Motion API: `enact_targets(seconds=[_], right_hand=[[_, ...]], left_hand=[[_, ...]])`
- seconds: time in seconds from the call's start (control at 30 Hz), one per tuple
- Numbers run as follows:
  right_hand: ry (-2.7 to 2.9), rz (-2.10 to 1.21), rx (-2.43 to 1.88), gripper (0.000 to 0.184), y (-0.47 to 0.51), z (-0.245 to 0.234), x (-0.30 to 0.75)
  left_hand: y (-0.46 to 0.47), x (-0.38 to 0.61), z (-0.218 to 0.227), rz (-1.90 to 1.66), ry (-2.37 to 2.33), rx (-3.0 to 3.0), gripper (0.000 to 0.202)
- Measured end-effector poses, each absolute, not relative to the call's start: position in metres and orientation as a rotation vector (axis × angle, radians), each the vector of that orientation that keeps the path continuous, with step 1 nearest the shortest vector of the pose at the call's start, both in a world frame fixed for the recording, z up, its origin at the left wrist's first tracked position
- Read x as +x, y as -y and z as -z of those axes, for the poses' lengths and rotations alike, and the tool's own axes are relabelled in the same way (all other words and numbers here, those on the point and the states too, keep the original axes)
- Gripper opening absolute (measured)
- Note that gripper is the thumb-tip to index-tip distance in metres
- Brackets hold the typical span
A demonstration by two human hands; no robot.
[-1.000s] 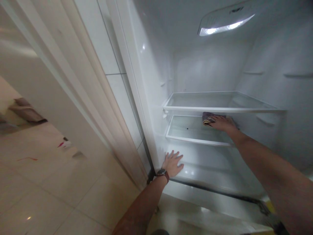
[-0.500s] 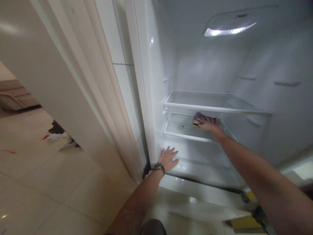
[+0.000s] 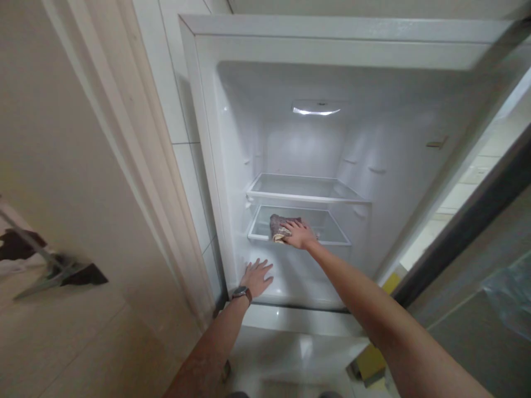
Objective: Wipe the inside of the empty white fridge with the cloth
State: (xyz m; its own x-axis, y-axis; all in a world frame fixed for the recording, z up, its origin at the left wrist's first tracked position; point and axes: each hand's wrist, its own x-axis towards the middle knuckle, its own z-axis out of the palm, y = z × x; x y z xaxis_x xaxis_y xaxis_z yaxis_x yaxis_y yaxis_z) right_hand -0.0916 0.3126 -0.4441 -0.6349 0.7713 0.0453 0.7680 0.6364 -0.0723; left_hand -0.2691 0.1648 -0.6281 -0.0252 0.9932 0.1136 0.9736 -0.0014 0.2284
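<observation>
The fridge [image 3: 332, 44] is big and white, and its inside faces the person. The top shelf [image 3: 298, 188] runs across it. The low shelf [image 3: 332, 242] sits under that, and the cloth is on it, toward the front and left of the middle. The right arm [image 3: 352, 282] comes in from the right side and slants up to the low shelf.

The right grip [image 3: 299, 234] is on the cloth and seems to hold it from on top, with the fingers laid over it. The left grip [image 3: 257, 278] has nothing in it. Its fingers are spread wide, and it looks pressed on the low inside of the fridge, near the left wall.

The cloth [image 3: 277, 228] is folded. It pokes out to the left of the right grip and a bit past the fingertips. Its long way seems to go side to side, but the grip hides part of it. The right grip is the nearer one, for it touches the cloth. The left grip is below, apart from it.
</observation>
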Motion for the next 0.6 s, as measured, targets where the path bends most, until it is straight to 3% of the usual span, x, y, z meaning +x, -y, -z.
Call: enact_targets(seconds=[0.23,0.6], right_hand=[[2.522,0.075,-1.657,0.074,-0.343,0.453,0.01],[2.483,0.003,-1.877,0.078,-0.34,0.46,0.013]], left_hand=[[-0.168,-0.271,0.634,-0.389,-2.161,2.128,0.061],[-0.169,-0.271,0.634,-0.38,-2.154,2.143,0.063]])
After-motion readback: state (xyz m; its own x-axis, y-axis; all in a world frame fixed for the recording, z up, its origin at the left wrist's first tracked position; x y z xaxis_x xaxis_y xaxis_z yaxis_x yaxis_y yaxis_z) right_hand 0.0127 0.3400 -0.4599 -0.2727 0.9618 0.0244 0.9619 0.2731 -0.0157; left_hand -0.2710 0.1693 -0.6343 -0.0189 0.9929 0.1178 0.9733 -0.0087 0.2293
